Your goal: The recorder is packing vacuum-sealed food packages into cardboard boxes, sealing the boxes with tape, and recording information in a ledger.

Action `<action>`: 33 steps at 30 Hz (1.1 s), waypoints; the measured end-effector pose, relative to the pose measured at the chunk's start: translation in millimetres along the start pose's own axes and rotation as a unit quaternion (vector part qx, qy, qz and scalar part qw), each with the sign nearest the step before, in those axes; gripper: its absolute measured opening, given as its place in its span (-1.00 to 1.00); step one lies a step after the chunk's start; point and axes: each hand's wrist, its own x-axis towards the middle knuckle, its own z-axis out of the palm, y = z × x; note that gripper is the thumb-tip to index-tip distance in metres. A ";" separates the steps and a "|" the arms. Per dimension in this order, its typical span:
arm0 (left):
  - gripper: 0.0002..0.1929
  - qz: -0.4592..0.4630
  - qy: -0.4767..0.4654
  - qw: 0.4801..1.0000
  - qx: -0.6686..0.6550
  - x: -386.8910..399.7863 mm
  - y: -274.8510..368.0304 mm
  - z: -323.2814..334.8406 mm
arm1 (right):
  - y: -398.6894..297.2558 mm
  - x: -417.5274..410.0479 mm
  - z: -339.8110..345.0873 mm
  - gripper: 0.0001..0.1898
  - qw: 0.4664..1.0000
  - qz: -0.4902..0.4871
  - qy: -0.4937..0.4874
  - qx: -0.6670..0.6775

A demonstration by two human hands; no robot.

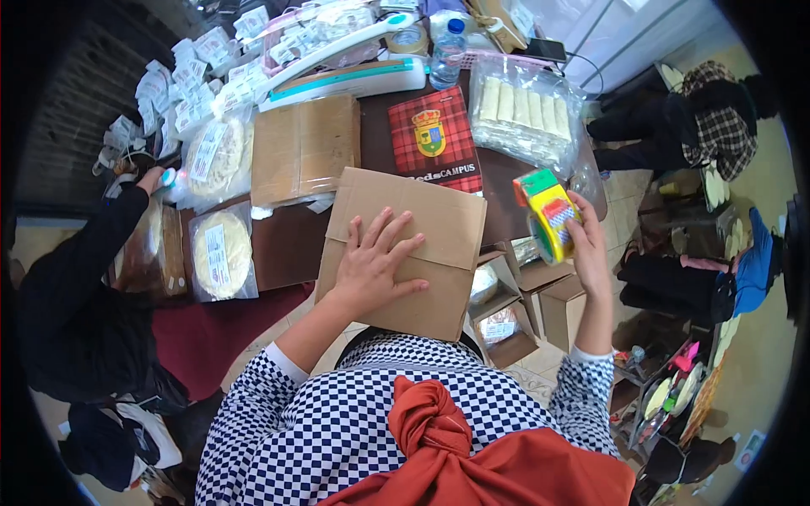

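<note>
Flat on the folded top flaps of a brown cardboard box (405,303) rests my left hand (380,265), its fingers spread. The box stands right before my body, over the table's near edge, and a seam runs across its flaps. Off to the right of the box, my right hand (588,237) grips a yellow and green handheld tape dispenser (552,218). The dispenser is raised, apart from the box. Just beyond the box lies a red plaid notebook (436,139) with a crest on its cover.
Left of the notebook is a taped carton (305,145). Behind stand an impulse sealer (345,82) and a water bottle (448,57). Bagged rolls (525,111) lie at right, bagged flatbreads (221,253) at left. A co-worker's arm (101,228) reaches in. Open cartons (506,322) stand below right.
</note>
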 end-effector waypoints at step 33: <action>-0.83 -0.290 0.145 0.594 -0.736 -48.1 -128.3 -39.6 | -87.8 -27.5 158.3 -0.27 0.820 -0.266 -0.338 -0.378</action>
